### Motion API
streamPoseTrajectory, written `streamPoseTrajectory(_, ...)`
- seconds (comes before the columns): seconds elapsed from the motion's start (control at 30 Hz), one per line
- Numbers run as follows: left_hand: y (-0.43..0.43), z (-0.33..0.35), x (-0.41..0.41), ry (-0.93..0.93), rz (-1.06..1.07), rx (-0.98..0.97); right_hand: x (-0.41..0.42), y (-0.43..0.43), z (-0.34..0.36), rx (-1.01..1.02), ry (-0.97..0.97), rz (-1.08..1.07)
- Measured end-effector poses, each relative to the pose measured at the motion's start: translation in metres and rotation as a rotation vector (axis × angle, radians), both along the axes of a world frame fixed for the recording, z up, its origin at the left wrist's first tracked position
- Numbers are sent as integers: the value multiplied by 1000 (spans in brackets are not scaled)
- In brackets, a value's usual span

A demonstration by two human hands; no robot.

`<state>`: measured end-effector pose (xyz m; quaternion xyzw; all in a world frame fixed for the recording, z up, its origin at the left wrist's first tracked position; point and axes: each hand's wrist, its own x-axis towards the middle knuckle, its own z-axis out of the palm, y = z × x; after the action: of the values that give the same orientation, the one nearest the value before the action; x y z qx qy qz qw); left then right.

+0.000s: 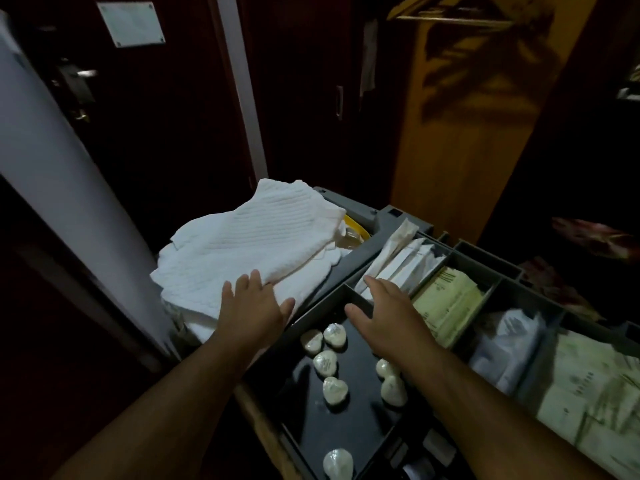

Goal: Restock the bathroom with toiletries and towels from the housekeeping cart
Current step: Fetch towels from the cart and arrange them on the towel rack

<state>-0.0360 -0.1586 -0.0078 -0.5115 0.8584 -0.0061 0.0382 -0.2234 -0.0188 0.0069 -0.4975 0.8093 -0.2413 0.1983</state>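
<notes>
Left hand [252, 306] lies flat, fingers spread, on the towels [249, 237] at the left end of the cart [379, 218]; right hand [388, 315], fingers straight and empty, reaches over the soaps [325, 363]

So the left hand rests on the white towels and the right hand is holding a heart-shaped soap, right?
Not quite: in the head view the right hand holds nothing; it is open above the tray, and the heart-shaped soaps lie loose in it. The left hand does rest on the white towels.
</notes>
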Motion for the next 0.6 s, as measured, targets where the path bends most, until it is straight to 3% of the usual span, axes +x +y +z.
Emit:
streamPoseTrajectory(0.2,9,8,14,66,-96,-139,13,-30,3,-113,-143,-58)
streamPoseTrajectory(0.3,14,20,17,139,-118,-124,23,-50,7,-112,-333,-141)
streamPoseTrajectory(0.4,31,31,20,257,-153,-73,25,-71,6,-73,-643,-352)
streamPoseTrajectory(0.5,46,36,31,386,-274,-102,21,-90,2,-112,-1213,-488)
streamPoseTrajectory(0.6,41,25,44,344,-329,-111,19,-101,3,-170,-1393,-496)
